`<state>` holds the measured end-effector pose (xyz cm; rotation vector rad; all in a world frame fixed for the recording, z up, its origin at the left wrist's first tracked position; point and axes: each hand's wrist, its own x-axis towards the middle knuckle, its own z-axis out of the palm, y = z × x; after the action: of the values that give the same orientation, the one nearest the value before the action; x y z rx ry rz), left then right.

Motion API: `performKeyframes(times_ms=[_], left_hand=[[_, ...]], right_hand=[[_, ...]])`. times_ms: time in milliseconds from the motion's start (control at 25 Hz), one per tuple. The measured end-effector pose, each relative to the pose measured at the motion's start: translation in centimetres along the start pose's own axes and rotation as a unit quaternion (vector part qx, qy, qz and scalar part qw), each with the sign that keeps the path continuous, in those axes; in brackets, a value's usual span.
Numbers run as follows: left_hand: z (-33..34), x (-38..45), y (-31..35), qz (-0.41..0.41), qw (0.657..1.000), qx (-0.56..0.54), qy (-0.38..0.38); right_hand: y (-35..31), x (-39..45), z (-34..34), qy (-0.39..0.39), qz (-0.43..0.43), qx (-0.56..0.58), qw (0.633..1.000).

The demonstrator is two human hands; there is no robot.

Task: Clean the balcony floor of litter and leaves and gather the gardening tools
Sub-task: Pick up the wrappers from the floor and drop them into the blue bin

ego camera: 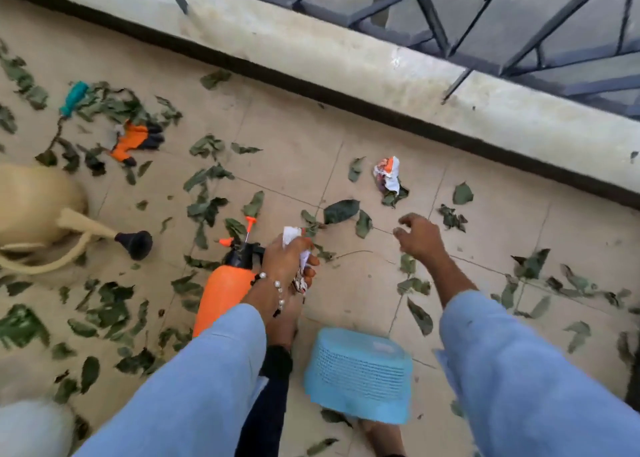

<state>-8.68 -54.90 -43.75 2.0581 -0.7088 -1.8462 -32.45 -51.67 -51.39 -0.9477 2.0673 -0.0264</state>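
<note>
Litter is partly in hand: the left hand (289,261) is clutching crumpled paper scraps (300,259), fingers curled round them, above the head of the orange pressure sprayer (227,290). The right hand (417,236) is hovering over the tiled floor (294,151) with fingers loosely curled and holding nothing. One crumpled wrapper (388,174) is lying further out on the tiles, near the kerb (311,54) under the railing (485,16). Leaves (341,210) are lying scattered across nearly the whole floor, thickest at the left. A blue perforated basket (360,373) is sitting upturned between the sleeves. Tools are lying ungathered: the sprayer is on its side, a beige watering can (38,210) is at the left edge, an orange-and-black glove (136,141) and a teal-handled tool (72,98) are lying among leaves, well apart from the basket. Judgement: task is at an early stage; some paper collected, while one wrapper, all leaves and all tools are remaining.
</note>
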Motion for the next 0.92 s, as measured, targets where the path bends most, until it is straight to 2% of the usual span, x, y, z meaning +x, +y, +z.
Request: performKeyframes(times_ms=[120, 240, 360, 440, 560, 640, 760, 920], left_hand=[[-0.6, 7.3, -0.6, 0.011, 0.997, 0.068, -0.023], [-1.6, 12.8, -1.7, -0.013, 0.997, 0.068, -0.043], [-2.5, 15.7, -2.7, -0.014, 0.997, 0.057, -0.057], [-2.8, 15.8, -2.9, -0.012, 0.996, 0.071, -0.053], [-3.3, 14.0, -2.2, -0.013, 0.994, 0.091, -0.05], [-2.8, 11.0, -1.0, -0.035, 0.995, 0.075, -0.05], [-1.2, 4.9, 1.0, -0.073, 0.995, 0.037, -0.059], [1.2, -5.3, 2.8, -0.057, 0.995, 0.036, -0.073]], right_hand=[[0.1, 8.3, 2.5, -0.007, -0.032, -0.113, 0.993], [-0.4, 13.9, 5.9, -0.011, -0.006, -0.17, 0.985], [-0.2, 16.4, 7.8, -0.027, 0.03, -0.246, 0.969], [0.2, 16.5, 7.7, 0.011, 0.025, -0.242, 0.97], [-0.4, 13.7, 6.4, 0.126, -0.004, -0.135, 0.983], [-1.2, 9.6, 4.8, 0.199, -0.023, -0.045, 0.979], [-2.7, 1.1, 2.2, 0.23, -0.048, 0.131, 0.963], [-3.8, -12.7, -2.0, 0.247, -0.044, 0.343, 0.905]])
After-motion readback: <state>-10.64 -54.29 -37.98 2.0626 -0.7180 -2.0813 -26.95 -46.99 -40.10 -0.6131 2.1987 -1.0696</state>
